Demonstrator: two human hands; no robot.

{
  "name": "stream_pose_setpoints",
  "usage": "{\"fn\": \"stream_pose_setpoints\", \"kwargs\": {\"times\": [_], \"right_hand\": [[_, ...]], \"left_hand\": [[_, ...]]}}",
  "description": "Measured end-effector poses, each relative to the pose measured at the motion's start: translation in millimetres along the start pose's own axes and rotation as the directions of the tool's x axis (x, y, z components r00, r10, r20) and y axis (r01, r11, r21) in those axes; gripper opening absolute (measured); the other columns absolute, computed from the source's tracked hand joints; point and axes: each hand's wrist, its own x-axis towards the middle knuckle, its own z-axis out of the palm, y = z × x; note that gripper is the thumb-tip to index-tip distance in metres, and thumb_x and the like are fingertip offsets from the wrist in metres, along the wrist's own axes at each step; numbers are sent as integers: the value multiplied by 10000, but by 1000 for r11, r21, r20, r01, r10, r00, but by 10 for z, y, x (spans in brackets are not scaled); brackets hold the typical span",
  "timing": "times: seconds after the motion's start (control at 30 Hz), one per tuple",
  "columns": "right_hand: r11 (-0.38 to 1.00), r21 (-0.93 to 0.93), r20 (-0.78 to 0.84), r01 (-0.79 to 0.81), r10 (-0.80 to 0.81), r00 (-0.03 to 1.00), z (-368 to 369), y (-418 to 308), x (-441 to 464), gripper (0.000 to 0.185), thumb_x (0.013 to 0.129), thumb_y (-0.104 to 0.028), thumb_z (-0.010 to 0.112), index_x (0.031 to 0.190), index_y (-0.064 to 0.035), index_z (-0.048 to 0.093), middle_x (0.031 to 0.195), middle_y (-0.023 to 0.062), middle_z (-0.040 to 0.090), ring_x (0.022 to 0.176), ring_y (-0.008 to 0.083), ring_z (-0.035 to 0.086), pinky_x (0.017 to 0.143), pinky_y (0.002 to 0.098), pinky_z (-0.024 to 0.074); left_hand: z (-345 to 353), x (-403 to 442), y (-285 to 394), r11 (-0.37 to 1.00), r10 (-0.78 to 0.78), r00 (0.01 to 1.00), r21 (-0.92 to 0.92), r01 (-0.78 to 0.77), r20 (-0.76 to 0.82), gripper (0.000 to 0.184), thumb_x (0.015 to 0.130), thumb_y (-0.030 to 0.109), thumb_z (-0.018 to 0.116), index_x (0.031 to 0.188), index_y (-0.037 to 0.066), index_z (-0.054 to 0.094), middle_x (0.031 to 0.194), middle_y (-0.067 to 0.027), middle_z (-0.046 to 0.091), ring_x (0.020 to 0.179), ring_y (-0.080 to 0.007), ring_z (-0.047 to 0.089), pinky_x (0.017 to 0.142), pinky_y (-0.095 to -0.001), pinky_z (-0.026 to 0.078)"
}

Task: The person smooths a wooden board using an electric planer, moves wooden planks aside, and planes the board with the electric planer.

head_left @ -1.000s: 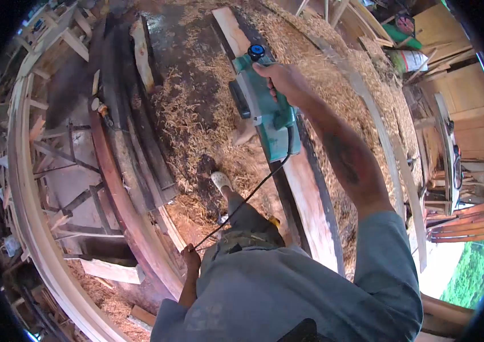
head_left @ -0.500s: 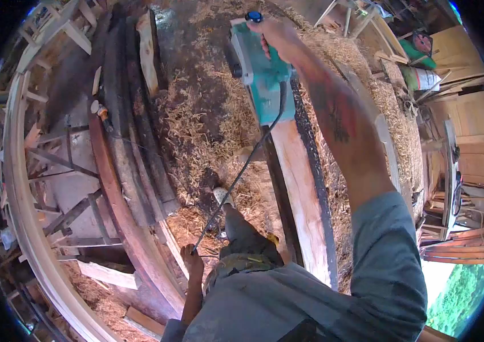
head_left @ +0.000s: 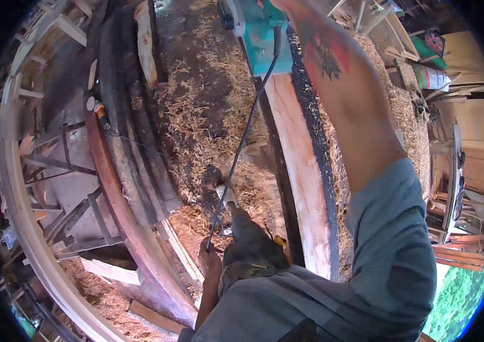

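Low in the middle, the left hand [head_left: 210,263] is closed on the black cord [head_left: 244,137]. At the top, the right hand [head_left: 282,4] is by the green tool [head_left: 266,50]; I cannot tell its grip.

Teal planer [head_left: 264,43]; black cord [head_left: 243,137]; grey-blue sleeve [head_left: 393,222].

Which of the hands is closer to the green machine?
The right hand: it is up at the green machine, partly cut off; the left hand is back near the body, holding the black cord.
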Motion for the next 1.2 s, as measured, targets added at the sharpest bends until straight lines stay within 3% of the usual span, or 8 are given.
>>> {"fn": "stream_pose_setpoints", "kwargs": {"times": [0.33, 0.4, 0.57, 0.67, 0.77, 0.9, 1.17, 1.2], "right_hand": [[985, -67, -46, 162, -165, 985, -20, 98, 163, 531, 929, -460, 655, 668, 0, 614, 529, 83, 554, 435, 202, 521, 495, 375, 431], [984, -92, -20, 153, -156, 988, -38, 155, -184, 539, 930, -463, 653, 661, 2, 619, 523, 84, 557, 431, 203, 522, 498, 376, 433], [989, -4, 67, -149, 149, 987, -170, -245, -2340, 572, 951, -516, 617, 649, -32, 571, 519, 56, 502, 442, 183, 495, 478, 363, 391], [921, 11, -12, -389, 389, 921, -265, -446, -3978, 576, 909, -543, 668, 662, -28, 596, 531, 41, 500, 449, 164, 503, 475, 361, 391], [904, -139, -4, -403, 407, 914, -464, -385, -5631, 545, 875, -535, 719, 693, -33, 613, 545, 23, 498, 460, 137, 508, 457, 338, 388], [862, 34, -62, -505, 506, 860, -624, -818, -7974, 424, 863, -473, 755, 846, -57, 675, 554, 4, 506, 466, 108, 508, 439, 290, 396], [643, -38, -105, -765, 759, 643, -836, -1043, -11264, 470, 810, -440, 795, 964, -8, 697, 646, 76, 615, 575, 157, 561, 549, 374, 438], [569, -45, -61, -821, 819, 571, -868, -1098, -11548, 494, 799, -453, 796, 977, -2, 703, 690, 117, 658, 597, 199, 596, 581, 401, 463]], "left_hand": [[-759, 304, -407, 747, 350, 679, -245, -618, -645, 358, 1067, 281, 450, 1235, -9, 578, 905, -74, 635, 843, -172, 587, 844, -330, 464], [-945, -23, -507, 807, 233, 769, -323, -495, -596, 271, 1059, 158, 455, 1246, -6, 564, 982, -80, 629, 873, -176, 575, 871, -327, 468], [-846, 324, -1729, 688, 475, 542, -91, -720, -694, 288, 1059, 104, 431, 1296, -38, 514, 1100, -131, 612, 901, -215, 580, 891, -362, 480], [-987, -620, -902, 642, 562, 579, -129, -756, -591, 316, 1059, 149, 456, 1308, -37, 510, 1101, -181, 650, 966, -249, 618, 879, -379, 491], [-962, -841, -1134, 700, 713, 533, 509, -501, -456, 349, 1059, 218, 467, 1301, -26, 530, 1096, -217, 655, 988, -286, 623, 886, -361, 486], [-1056, -817, -1692, 516, 855, 467, 271, -813, -227, 406, 1079, 304, 421, 1297, -14, 548, 1139, -214, 652, 1036, -289, 612, 953, -365, 462], [-230, -1643, -1719, 589, 804, 564, -124, -798, 188, 410, 1088, 354, 402, 1232, 13, 578, 1098, -68, 597, 1004, -204, 537, 955, -373, 426], [-78, -1649, -1851, 492, 842, 423, -153, -857, 335, 301, 1054, 252, 461, 1194, 18, 590, 1019, -48, 588, 938, -197, 521, 886, -370, 424]]}}
